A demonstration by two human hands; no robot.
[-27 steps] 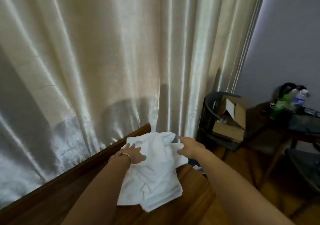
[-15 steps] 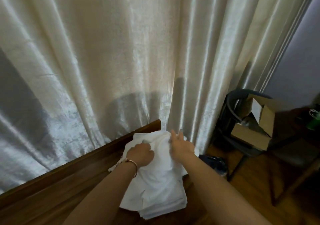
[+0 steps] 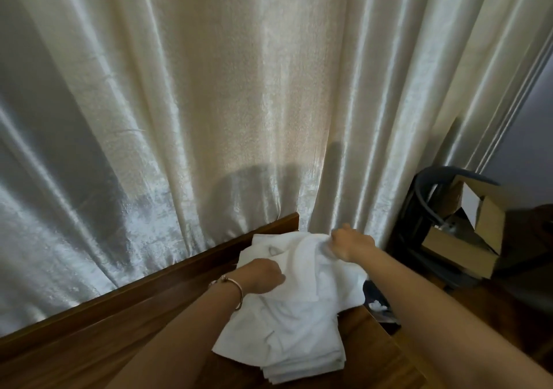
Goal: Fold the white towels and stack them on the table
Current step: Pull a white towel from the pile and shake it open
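A pile of white towels (image 3: 294, 329) lies at the far right corner of the dark wooden table (image 3: 125, 323). The lower towels form a flat stack near the table's right edge; the top towel (image 3: 302, 254) is crumpled. My left hand (image 3: 263, 275), with a bracelet on the wrist, is closed on the top towel's near left part. My right hand (image 3: 350, 242) pinches the same towel's far right edge, fingers closed on the cloth. The towel's underside is hidden.
A cream satin curtain (image 3: 239, 104) hangs right behind the table. To the right stands a dark chair (image 3: 419, 209) with open cardboard boxes (image 3: 478, 227) on it. Dark things lie on the wooden floor beside the table's right edge.
My right hand has moved from the towel's middle out to its far right edge. My left hand has closed tighter on the cloth. The view has swung left, away from the side table.
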